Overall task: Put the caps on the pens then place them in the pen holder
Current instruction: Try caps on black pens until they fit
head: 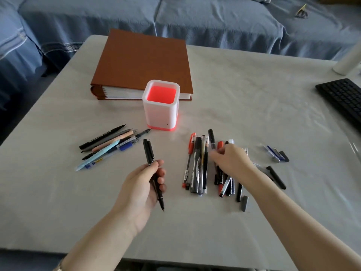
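My left hand point(144, 184) has its fingers and thumb wrapped round the middle of a black pen point(149, 153), held in front of the pen holder point(161, 114) on my side of it. The bare nib points back at me and the thicker clip end points toward the holder.

The pen looks light, stiff and smooth-barrelled, so I judge a mid-barrel hold best, away from the fine tip, which could bend or mark.

My right hand point(232, 161) is curled down over the mixed pile of pens point(197, 165) in front of the holder and to its right. I cannot tell whether its fingertips have pinched anything.

A loose grey cap point(244, 203) lies at that pile's near edge, small and likely to skid. A fanned row of pens point(109, 147) lies to the holder's front left.

The holder is a frosted, rounded square tube with a red base, upright on the pale, slightly wrinkled table point(254, 94), and it is touching a brown binder point(140, 61) behind it.
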A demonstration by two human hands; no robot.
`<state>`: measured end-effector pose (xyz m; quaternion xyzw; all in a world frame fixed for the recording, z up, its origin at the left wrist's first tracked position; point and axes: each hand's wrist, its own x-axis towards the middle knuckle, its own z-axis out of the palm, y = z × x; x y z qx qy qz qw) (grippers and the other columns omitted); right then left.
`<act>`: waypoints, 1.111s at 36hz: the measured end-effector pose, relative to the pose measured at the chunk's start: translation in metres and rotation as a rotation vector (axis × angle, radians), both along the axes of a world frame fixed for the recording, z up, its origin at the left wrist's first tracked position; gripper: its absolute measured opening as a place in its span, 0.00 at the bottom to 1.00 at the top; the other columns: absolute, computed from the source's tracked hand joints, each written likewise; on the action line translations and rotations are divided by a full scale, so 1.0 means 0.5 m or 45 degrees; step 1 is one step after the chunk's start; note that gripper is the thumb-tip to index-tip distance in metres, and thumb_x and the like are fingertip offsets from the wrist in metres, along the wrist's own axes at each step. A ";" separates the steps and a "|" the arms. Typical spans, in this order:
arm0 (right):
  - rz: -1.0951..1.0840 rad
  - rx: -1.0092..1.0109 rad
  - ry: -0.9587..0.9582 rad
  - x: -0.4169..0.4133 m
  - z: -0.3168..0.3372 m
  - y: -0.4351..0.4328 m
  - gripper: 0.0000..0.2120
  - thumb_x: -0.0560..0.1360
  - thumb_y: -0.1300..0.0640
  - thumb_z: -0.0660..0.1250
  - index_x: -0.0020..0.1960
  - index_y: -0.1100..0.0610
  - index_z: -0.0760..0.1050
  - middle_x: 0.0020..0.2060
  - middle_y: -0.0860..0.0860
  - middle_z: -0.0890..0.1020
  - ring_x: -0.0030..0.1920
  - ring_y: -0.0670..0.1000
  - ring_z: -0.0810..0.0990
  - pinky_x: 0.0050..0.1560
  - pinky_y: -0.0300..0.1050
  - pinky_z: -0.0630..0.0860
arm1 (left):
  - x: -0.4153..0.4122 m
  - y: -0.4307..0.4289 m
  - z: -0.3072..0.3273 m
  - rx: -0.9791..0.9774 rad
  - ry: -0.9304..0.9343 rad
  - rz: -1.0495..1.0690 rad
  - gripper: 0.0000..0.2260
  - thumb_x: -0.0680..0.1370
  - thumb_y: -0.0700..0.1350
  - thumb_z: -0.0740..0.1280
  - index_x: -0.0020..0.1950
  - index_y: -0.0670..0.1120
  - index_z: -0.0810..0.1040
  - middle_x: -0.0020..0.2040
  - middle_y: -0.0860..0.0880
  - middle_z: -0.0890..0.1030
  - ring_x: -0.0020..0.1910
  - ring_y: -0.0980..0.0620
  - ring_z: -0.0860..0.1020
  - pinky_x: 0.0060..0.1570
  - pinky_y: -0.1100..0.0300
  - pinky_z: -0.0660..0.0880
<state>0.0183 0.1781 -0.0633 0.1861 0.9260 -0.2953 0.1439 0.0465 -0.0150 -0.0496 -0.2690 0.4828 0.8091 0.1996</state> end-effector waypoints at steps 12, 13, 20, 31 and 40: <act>0.323 -0.484 0.284 0.116 0.071 -0.044 0.10 0.79 0.57 0.56 0.51 0.48 0.75 0.24 0.44 0.68 0.25 0.43 0.63 0.27 0.35 0.61 | -0.003 0.079 0.026 0.251 0.081 0.034 0.18 0.71 0.32 0.67 0.33 0.48 0.61 0.36 0.44 0.84 0.36 0.53 0.83 0.39 0.64 0.80; 0.340 -0.463 0.275 0.121 0.073 -0.040 0.09 0.79 0.58 0.56 0.49 0.53 0.75 0.24 0.45 0.67 0.25 0.44 0.62 0.27 0.36 0.60 | -0.002 0.081 0.030 0.264 0.096 0.089 0.18 0.72 0.31 0.65 0.33 0.48 0.60 0.37 0.43 0.84 0.37 0.51 0.84 0.42 0.62 0.80; 0.210 -0.389 0.305 0.145 0.076 -0.020 0.13 0.77 0.52 0.61 0.37 0.57 0.74 0.25 0.49 0.68 0.24 0.44 0.62 0.25 0.35 0.59 | -0.008 0.066 0.039 0.310 0.114 0.218 0.18 0.75 0.30 0.61 0.33 0.48 0.61 0.41 0.42 0.85 0.44 0.47 0.84 0.47 0.54 0.80; 0.305 -0.293 0.324 0.157 0.067 -0.054 0.13 0.78 0.53 0.59 0.37 0.54 0.73 0.25 0.48 0.69 0.28 0.47 0.66 0.29 0.39 0.62 | 0.023 0.082 0.029 0.148 0.144 0.257 0.19 0.73 0.29 0.64 0.33 0.48 0.59 0.33 0.43 0.83 0.39 0.48 0.84 0.42 0.56 0.81; 0.415 0.304 0.779 0.151 0.065 -0.063 0.16 0.74 0.52 0.55 0.36 0.58 0.77 0.26 0.48 0.74 0.25 0.51 0.72 0.21 0.40 0.69 | 0.012 0.096 0.046 0.127 0.124 0.416 0.21 0.72 0.30 0.67 0.33 0.48 0.58 0.25 0.46 0.80 0.32 0.50 0.83 0.38 0.58 0.81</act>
